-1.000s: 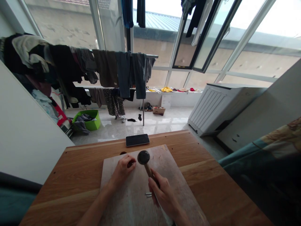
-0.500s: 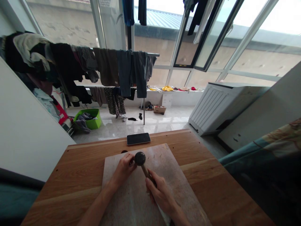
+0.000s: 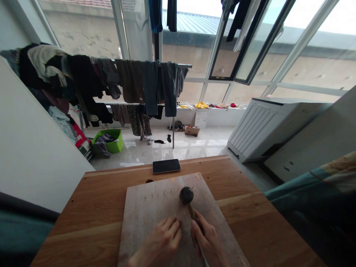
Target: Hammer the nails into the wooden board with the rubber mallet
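Observation:
My right hand [image 3: 207, 235] is wrapped round the wooden handle of a mallet [image 3: 186, 195] with a round black head. The head is raised over the right part of a pale wooden board [image 3: 139, 222]. My left hand [image 3: 167, 235] is low over the middle of the board, its fingers curled together; whatever they hold is hidden. Along the board's far edge runs a row of small nails [image 3: 164, 192], several of them standing up. Something thin and pale shows under my right hand, mostly covered.
The board lies on a brown wooden table [image 3: 236, 211]. A phone [image 3: 166, 166] lies beyond it, with a small dark round thing [image 3: 149, 181] at the board's far edge. Past the table are a loaded clothes rack [image 3: 155, 89], a green basket [image 3: 115, 142] and a white cabinet [image 3: 250, 128].
My left hand has moved from the row of nails back toward me and to the right, uncovering the row. The mallet has shifted right and slightly nearer. The view has shifted slightly.

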